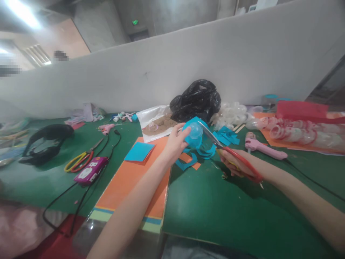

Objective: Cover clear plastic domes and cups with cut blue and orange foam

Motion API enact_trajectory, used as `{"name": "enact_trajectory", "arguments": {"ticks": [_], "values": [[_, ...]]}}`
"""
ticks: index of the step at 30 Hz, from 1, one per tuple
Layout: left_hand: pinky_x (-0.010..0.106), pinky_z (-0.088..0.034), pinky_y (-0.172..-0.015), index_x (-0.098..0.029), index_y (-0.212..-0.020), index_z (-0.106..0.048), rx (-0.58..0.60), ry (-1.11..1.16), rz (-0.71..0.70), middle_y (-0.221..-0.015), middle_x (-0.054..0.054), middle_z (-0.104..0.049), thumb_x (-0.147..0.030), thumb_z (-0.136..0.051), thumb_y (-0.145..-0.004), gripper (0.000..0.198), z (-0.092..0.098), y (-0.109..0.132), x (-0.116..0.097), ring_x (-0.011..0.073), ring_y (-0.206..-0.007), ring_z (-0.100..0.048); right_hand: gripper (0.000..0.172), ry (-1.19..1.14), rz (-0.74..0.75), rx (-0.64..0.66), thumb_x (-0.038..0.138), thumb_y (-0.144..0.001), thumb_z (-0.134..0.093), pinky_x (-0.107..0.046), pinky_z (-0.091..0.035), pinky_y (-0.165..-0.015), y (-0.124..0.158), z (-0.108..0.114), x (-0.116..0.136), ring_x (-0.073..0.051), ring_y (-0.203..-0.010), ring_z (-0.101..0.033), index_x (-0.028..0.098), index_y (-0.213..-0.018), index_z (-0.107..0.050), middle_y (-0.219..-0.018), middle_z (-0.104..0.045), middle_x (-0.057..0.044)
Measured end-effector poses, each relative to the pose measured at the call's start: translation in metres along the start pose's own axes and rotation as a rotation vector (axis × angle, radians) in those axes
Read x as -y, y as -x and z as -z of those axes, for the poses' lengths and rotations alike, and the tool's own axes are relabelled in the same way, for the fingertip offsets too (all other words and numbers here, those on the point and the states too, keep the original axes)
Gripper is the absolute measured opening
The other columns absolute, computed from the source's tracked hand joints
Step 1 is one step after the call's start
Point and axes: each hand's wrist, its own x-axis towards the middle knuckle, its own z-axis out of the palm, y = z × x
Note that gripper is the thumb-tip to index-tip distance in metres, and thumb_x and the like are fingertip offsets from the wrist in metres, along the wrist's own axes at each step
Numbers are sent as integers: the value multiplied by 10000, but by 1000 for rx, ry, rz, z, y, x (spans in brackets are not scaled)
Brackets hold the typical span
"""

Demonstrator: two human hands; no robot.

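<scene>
While the left hand (176,140) pinches blue paper (193,120), the right hand (237,162) grasps scissors (217,142)

As I follow the head view from my station, I have the blue paper near the middle of the scene, raised above the green table (199,212). A clear round plastic piece (195,131) lies against its face, and the left thumb and fingers are closed on both at their left edge. On the right, the other fingers are wrapped around the red and yellow handles, with the blades reaching far and left to the paper's right edge; I cannot tell whether the blades are parted.

Curved blue offcuts (206,154) lie just below the paper, and more blue scraps (226,136) to its right. Left of them, I see a blue square stack (138,151) on an orange sheet (129,183). A black plastic bag (198,102) sits on the far side, and a pink glue gun (265,147) lies to the right.
</scene>
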Motion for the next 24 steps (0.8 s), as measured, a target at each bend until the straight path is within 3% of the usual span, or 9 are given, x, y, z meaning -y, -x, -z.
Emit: {"name": "enact_trajectory", "arguments": {"ticks": [3,12,16,24], "values": [[215,-435,-616,-224,-1113,-588,-8,10,-3,-955,1,-641,-393,-834,-781,447,2,-2,4,83,-712,-592,515,-7,5,18,749,-923,-469,-256,-411,-489,0,-1,0,-84,-428,-333,241,-839,-483,-525,-371,98],[230,-453,-672,-231,-1130,-589,54,12,18,-967,6,-673,-410,-843,-764,480,1,0,9,114,-805,-649,551,11,106,31,784,-912,-471,-245,-280,-452,5,-5,2,-78,-485,-314,240,-828,-455,-619,-388,85],[234,-450,-671,-228,-1132,-595,60,2,17,-960,6,-673,-415,-853,-748,499,0,1,6,115,-796,-642,608,11,77,38,846,-872,-440,-240,-283,-434,5,-5,6,-82,-445,-303,242,-801,-442,-535,-350,98],[244,-482,-701,-234,-1149,-601,1,19,7,-1034,27,-691,-408,-854,-760,495,-1,0,9,124,-840,-660,658,53,7,-40,894,-806,-445,-235,-315,-407,4,-5,8,-88,-399,-371,239,-745,-446,-499,-414,76]]}}
